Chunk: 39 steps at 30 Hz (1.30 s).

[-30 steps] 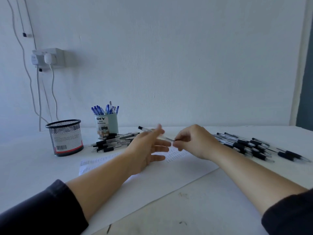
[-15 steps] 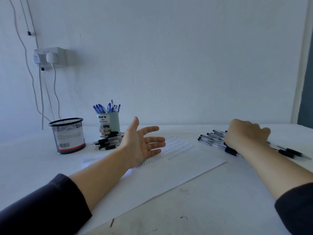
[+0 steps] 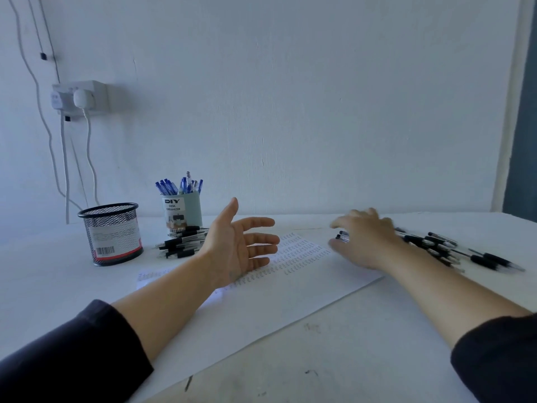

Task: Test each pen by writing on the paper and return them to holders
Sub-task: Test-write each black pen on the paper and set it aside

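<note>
A person's two bare forearms, in dark sleeves pushed up, reach forward over a white table (image 3: 363, 359) set against a plain white wall. The left hand (image 3: 238, 248) hovers above the sheet of paper (image 3: 290, 289) with its palm turned inward, fingers straight and spread, thumb pointing up — it holds nothing. The right hand (image 3: 363, 242) is blurred by motion, palm down at the paper's far right edge, and a black-capped pen (image 3: 343, 236) shows just at its fingers; whether the fingers are gripping that pen cannot be told. The paper lies flat and skewed on the table, with rows of small handwritten marks across its far part. To the right, beyond the right wrist, a loose pile of black pens (image 3: 444, 247) lies on the table, one or two strayed further right. At the back left stands a pale teal desk organizer cup (image 3: 183, 212), labelled "DIY DESK ORGANIZER", holding blue pens (image 3: 180, 186) upright. A second heap of black pens (image 3: 183, 241) lies flat right in front of that cup. Left of it stands a black mesh pen holder (image 3: 112, 234) with a red-and-white barcode label — its inside cannot be seen. On the wall at the upper left is a socket (image 3: 82, 96) with a white plug and cables hanging down.
</note>
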Available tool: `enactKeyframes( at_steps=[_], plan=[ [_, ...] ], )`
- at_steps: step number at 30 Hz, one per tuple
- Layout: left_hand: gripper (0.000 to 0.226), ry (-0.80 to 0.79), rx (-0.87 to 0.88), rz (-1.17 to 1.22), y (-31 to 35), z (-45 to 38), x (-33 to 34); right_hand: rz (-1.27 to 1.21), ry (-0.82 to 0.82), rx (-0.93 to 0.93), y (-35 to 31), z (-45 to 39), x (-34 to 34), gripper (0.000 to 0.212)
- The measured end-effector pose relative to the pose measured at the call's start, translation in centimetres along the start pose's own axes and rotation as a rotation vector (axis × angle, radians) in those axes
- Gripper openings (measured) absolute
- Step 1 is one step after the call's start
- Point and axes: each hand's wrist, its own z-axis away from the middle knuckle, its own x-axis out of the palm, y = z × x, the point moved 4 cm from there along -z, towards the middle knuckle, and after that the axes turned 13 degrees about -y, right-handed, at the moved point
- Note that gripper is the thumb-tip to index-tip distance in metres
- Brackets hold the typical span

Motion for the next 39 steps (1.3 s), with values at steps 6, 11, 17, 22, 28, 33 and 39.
enactKeyframes(
  at_steps=[6, 11, 17, 22, 28, 33, 39],
  plan=[
    [0.038, 0.177, 0.207, -0.264, 4.3, 1.0, -2.7, -0.431, -0.336, -0.264, -4.4, 0.2, 2.6, 0.065],
    [0.017, 0.673, 0.154, -1.028, 6.3, 2.7, -8.5, -0.425, -0.423, -0.236, -4.2, -0.2, 3.5, 0.063],
    [0.028, 0.604, -0.084, -1.506, 4.4, 0.8, -10.0, -0.42, -0.456, -0.245, -4.1, -0.2, 3.5, 0.064],
    [0.027, 0.572, -0.211, -1.769, 3.4, 0.0, -9.9, -0.421, -0.473, -0.25, -4.0, -0.3, 3.6, 0.065],
    [0.021, 0.532, -0.2, -1.884, 3.1, -0.1, -9.1, -0.419, -0.472, -0.235, -4.0, -0.2, 3.6, 0.08],
    [0.012, 0.593, 0.237, -1.439, 4.5, 0.0, -8.5, -0.435, -0.467, -0.232, -4.0, -0.3, 3.7, 0.084],
    [0.013, 0.674, 0.401, -1.011, 5.6, 1.0, -10.3, -0.442, -0.472, -0.233, -3.8, -0.3, 3.6, 0.067]
  ],
)
